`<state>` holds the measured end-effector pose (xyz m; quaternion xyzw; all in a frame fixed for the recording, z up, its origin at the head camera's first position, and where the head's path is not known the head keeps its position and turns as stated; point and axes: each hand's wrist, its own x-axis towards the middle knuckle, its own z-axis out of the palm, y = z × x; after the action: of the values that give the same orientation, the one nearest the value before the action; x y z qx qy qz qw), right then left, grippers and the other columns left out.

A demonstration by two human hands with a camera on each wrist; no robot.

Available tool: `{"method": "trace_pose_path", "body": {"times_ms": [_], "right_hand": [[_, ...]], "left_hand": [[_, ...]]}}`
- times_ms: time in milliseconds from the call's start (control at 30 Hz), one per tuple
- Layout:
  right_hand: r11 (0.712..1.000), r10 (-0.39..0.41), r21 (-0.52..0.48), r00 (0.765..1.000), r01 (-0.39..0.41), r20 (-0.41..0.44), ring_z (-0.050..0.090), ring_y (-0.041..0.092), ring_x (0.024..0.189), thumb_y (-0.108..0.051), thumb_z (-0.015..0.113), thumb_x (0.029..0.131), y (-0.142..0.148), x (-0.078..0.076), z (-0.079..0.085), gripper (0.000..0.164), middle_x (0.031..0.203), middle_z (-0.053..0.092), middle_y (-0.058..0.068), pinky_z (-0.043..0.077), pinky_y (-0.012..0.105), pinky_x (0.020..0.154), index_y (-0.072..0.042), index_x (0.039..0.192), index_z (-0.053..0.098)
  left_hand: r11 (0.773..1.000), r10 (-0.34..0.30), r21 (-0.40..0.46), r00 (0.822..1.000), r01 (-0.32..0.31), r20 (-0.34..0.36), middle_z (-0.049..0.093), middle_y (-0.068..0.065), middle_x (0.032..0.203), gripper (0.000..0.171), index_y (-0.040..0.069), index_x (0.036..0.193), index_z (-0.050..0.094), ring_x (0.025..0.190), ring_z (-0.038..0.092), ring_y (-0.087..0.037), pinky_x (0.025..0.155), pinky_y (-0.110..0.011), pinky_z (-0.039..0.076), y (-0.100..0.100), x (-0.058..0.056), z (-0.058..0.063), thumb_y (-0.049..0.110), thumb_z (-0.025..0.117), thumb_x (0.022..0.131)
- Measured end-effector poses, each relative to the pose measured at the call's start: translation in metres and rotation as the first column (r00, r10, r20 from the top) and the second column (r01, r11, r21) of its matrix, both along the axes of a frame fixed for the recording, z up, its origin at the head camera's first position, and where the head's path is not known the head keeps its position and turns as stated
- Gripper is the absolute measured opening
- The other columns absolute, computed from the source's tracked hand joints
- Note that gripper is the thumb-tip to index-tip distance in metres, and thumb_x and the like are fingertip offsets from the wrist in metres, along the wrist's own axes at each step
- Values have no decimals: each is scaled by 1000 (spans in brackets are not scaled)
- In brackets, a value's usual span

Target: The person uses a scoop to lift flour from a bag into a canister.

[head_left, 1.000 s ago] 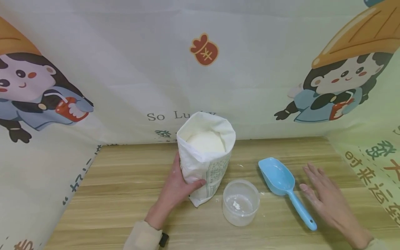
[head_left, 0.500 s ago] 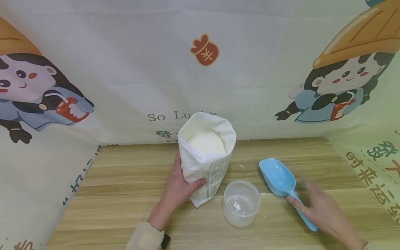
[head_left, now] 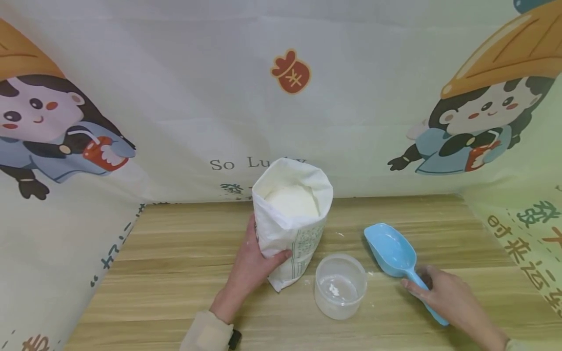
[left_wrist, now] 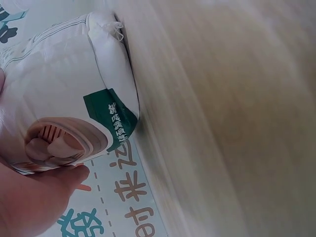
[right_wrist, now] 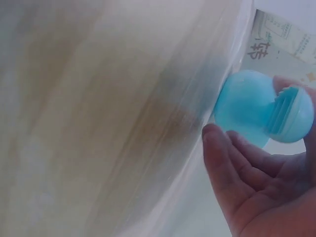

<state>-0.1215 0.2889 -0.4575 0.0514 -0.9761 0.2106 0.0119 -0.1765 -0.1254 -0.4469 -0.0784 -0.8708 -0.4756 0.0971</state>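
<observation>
My left hand (head_left: 252,268) grips the lower side of an open white flour bag (head_left: 281,239), thumb across its front. White powder (head_left: 291,201) fills the bag to below the rim. In the left wrist view the bag (left_wrist: 59,74) shows a steamer picture and a green label. At the right, my right hand (head_left: 448,295) holds a light blue scoop (head_left: 391,248) by its handle, thumb on one side and fingers on the other. The right wrist view shows the handle end of the scoop (right_wrist: 291,116) with fingers (right_wrist: 237,173) curled beside it. The scoop's bowl lies low over the table.
Between bag and scoop stands a clear plastic tub (head_left: 340,287) with a small clump of white powder at its bottom. Specks of powder dot the wood-grain table (head_left: 175,253). A printed cloth (head_left: 197,97) walls the back and both sides.
My right hand has moved left from beside the scoop onto its handle and closed round it. The left hand and the bag stay in place.
</observation>
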Motion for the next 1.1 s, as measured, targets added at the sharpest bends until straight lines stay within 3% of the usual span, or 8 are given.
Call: {"method": "trace_pose_path", "body": {"times_ms": [233,333,467,767,1100], "right_hand": [[1000,-4,-15,999,3,-46,63,24,72,-29,74,97,-1,-1,1,47,86,71,14,56,49,64,14,113,67],[999,-9,-39,997,6,-77,60,24,70,-22,72,99,-2,1,1,41,82,69,13,56,51,63,16,114,65],[995,-11,-96,986,-4,-164,54,21,65,-16,71,99,-1,3,2,31,74,62,6,51,42,56,13,110,65],[990,-61,-138,973,30,-225,51,18,62,-21,63,105,1,2,36,35,76,65,6,43,30,51,12,117,63],[987,-74,-158,918,12,-390,42,7,54,-21,64,104,-12,-1,63,23,69,58,0,35,26,45,2,107,67]], "left_hand": [[1000,6,-8,1000,-6,9,46,-14,154,127,24,166,8,133,53,-35,108,-57,46,0,-1,-1,32,94,74],[1000,10,-6,1000,-10,11,45,-15,155,127,25,166,7,134,52,-35,108,-57,46,-1,-1,-2,33,94,74],[1000,8,-5,1000,-8,13,45,-15,155,126,25,166,7,134,52,-36,108,-58,46,0,-1,-2,34,94,74],[1000,5,3,1000,-5,12,45,-16,154,125,23,166,9,135,51,-36,110,-58,44,0,0,-1,32,94,74],[1000,7,6,1000,-7,24,43,-16,157,124,23,166,8,136,50,-37,110,-59,44,0,1,-2,33,92,76]]}}
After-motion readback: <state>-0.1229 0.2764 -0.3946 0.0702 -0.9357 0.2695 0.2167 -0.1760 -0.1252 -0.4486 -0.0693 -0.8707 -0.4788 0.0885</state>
